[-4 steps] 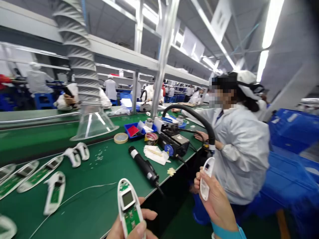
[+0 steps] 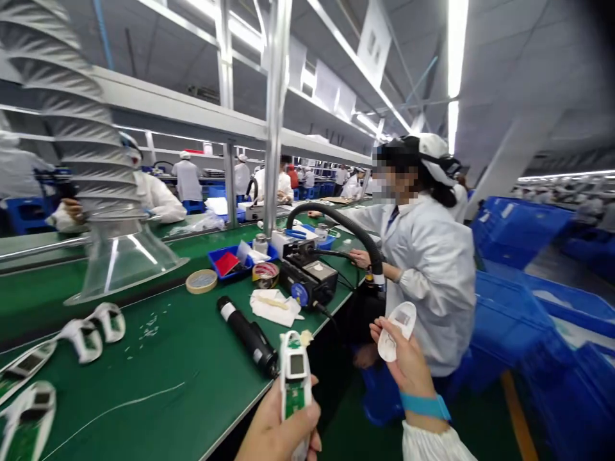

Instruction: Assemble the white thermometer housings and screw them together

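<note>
White device (image 2: 294,390): long axis near-vertical in view, screen (image 2: 296,364) towards top.

A cluttered green surface (image 2: 187,342)
I see a black tool (image 2: 246,336), tape (image 2: 201,291), a blue tray (image 2: 234,275) and open white casings (image 2: 24,432) lying there.

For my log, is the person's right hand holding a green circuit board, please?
No, the right hand holds only a white oval piece.
</note>
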{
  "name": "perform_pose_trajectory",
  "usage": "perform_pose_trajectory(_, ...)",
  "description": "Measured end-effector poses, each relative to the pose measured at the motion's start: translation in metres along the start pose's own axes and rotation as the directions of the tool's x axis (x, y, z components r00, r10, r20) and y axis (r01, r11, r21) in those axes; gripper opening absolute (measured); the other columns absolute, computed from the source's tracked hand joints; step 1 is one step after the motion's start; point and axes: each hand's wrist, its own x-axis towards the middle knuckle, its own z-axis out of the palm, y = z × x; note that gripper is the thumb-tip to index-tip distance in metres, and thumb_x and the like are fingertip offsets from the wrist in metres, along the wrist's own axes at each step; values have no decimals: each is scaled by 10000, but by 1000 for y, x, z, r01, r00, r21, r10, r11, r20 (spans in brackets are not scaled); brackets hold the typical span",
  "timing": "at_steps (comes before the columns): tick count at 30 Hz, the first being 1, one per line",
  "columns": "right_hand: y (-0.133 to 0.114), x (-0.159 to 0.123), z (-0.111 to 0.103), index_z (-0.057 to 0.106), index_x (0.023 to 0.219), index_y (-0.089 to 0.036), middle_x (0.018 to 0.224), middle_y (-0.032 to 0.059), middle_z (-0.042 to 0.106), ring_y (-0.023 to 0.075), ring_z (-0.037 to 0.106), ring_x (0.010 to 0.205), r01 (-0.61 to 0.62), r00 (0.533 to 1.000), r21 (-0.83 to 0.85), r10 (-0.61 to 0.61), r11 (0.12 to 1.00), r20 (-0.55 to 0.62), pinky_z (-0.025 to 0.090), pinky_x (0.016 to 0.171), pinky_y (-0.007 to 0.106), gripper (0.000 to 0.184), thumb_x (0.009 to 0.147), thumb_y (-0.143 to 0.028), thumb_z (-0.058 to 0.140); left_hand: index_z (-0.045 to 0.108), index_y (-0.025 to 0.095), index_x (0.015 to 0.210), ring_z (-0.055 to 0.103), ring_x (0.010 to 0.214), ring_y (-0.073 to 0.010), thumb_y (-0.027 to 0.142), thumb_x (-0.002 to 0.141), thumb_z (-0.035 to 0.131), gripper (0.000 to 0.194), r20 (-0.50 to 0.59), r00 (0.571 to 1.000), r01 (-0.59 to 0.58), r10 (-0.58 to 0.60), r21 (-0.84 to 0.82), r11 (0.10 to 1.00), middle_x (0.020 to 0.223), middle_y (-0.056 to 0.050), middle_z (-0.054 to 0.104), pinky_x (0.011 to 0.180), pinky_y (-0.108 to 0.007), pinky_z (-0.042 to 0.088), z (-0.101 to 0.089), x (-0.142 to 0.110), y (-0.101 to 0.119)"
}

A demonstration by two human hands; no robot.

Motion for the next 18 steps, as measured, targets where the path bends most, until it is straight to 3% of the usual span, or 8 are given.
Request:
perform_pose_trajectory(3, 10, 54, -11, 557, 944, -114, 797, 4, 577, 95, 561, 590, -5, 997, -36, 2, 999, -83, 501, 503, 204, 145, 906, -253, 573, 522, 132, 907, 422, 389, -59, 433, 551, 757, 522, 115, 991, 65, -74, 83, 994, 566, 49, 493, 359, -181, 283, 41, 47, -6)
perform_pose_trajectory(9, 40, 112, -14, 559, 1006, -119, 844, 16, 578, 104, 565, 621, -61, 993, -124, 47, 990, -108, 505, 533, 224, 188, 926, -289, 549, 489, 136, 748, 387, 373, -52, 219, 619, 676, 242, 158, 975, 136, -157, 136, 981, 497, 49, 461, 356, -177, 244, 100, 122, -28)
perform_pose_trajectory(14, 56, 128, -24, 568, 981, -121, 802, 2, 576, 97, 553, 588, -76, 992, -164, 58, 983, -113, 497, 518, 216, 163, 921, -273, 556, 447, 148, 712, 409, 377, -53, 112, 754, 585, 149, 84, 982, 150, -169, 191, 970, 500, 58, 463, 365, -174, 267, 126, 173, -37)
perform_pose_trajectory(18, 66, 133, -35, 569, 958, -113, 753, -14, 567, 85, 539, 544, -67, 991, -164, 46, 984, -127, 478, 489, 199, 171, 926, -279, 550, 504, 127, 827, 413, 412, -43, 166, 871, 514, 60, 11, 986, 157, -166, 261, 953, 584, 66, 472, 369, -154, 303, 134, 207, -43)
